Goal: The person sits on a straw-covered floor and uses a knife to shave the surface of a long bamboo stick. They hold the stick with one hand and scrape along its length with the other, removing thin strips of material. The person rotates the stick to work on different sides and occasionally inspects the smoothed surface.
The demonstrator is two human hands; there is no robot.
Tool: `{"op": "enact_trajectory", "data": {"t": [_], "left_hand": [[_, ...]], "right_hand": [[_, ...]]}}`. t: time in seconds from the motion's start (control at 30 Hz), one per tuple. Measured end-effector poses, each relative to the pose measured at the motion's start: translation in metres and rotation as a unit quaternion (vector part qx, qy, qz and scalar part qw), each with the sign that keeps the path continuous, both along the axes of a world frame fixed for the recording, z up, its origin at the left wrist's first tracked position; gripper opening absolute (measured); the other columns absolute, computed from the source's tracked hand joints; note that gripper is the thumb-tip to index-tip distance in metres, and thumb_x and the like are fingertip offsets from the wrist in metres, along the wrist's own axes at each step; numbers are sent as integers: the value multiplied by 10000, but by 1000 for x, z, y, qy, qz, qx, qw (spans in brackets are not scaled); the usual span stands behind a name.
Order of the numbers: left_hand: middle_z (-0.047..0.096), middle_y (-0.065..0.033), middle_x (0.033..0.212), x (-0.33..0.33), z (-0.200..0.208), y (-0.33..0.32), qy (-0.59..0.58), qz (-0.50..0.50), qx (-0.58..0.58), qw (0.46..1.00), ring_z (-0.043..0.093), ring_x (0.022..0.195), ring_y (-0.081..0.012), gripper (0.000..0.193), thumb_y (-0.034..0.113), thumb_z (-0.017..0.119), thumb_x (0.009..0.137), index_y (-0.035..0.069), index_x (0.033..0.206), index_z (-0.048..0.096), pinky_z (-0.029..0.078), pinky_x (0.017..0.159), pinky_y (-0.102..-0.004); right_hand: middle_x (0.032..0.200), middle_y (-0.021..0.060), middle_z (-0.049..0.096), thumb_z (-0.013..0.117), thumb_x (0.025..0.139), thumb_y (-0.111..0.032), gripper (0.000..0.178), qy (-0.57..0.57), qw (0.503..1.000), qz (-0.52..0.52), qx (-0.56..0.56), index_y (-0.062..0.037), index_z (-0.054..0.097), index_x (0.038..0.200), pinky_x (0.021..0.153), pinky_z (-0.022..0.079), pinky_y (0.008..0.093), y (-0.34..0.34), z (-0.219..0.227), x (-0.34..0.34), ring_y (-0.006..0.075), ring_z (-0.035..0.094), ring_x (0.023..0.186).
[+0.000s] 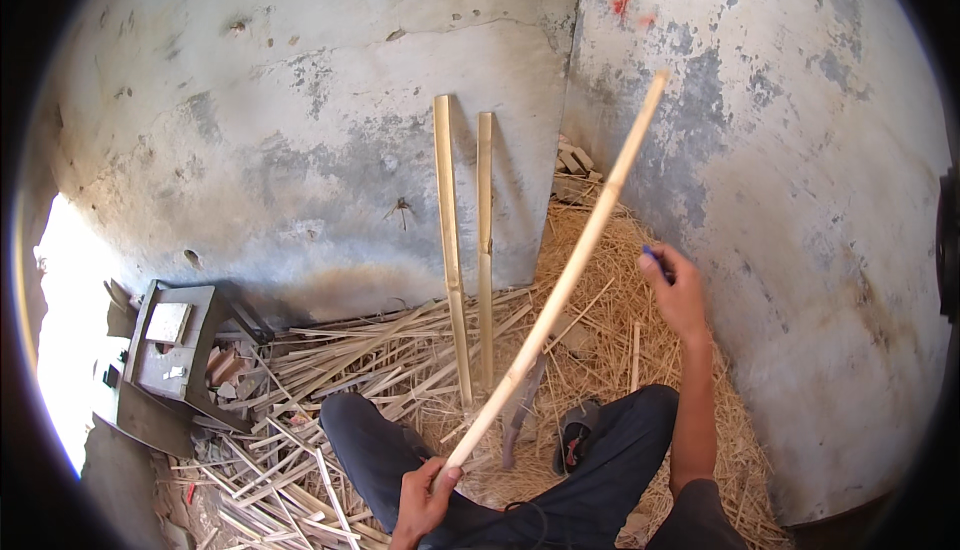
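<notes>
My left hand (424, 506) is closed around the lower end of a long split bamboo strip (570, 280) above my lap. The strip slants up and to the right, its far end in front of the wall. My right hand (680, 295) is raised to the right of the strip and apart from it. Its fingers are closed on a small blue object (654, 254), mostly hidden by the hand, so its kind does not show. Between my knees, a dark long-handled tool (522, 415) is partly covered by the strip.
Two bamboo strips, a wider one (448, 210) and a narrower one (485, 215), lean on the stained wall (330, 100). Split sticks (290, 480) litter the floor at left, beside a dark metal frame (180, 350). Straw-like shavings (600, 260) pile up at the corner. My shoe (574, 440) rests among them.
</notes>
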State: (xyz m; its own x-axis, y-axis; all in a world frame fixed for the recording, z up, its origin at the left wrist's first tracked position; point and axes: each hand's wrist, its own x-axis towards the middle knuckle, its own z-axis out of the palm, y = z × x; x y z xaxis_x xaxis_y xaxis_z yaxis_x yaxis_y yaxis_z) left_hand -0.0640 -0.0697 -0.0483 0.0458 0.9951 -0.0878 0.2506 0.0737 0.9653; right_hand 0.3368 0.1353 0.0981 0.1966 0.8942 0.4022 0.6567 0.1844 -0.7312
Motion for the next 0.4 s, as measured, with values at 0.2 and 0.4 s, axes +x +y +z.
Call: {"op": "enact_trajectory", "data": {"t": [0.2, 0.4], "left_hand": [[550, 12, 680, 8, -4, 20, -85, 40, 41, 995, 472, 654, -56, 247, 211, 654, 1075, -24, 1019, 704, 391, 586, -273], [555, 11, 689, 27, 20, 35, -60, 45, 65, 995, 458, 653, -50, 219, 202, 696, 1056, -15, 1037, 707, 386, 581, -266]], "right_hand": [[940, 10, 697, 743, 1019, -300, 356, 196, 968, 155, -1, -59, 709, 1280, 826, 505, 281, -26, -25, -53, 103, 624, 880], [1221, 108, 762, 756, 1024, -269, 553, 303, 899, 314, -38, -78, 594, 1518, 993, 518, 296, -36, -26, -104, 135, 681, 1114]]}}
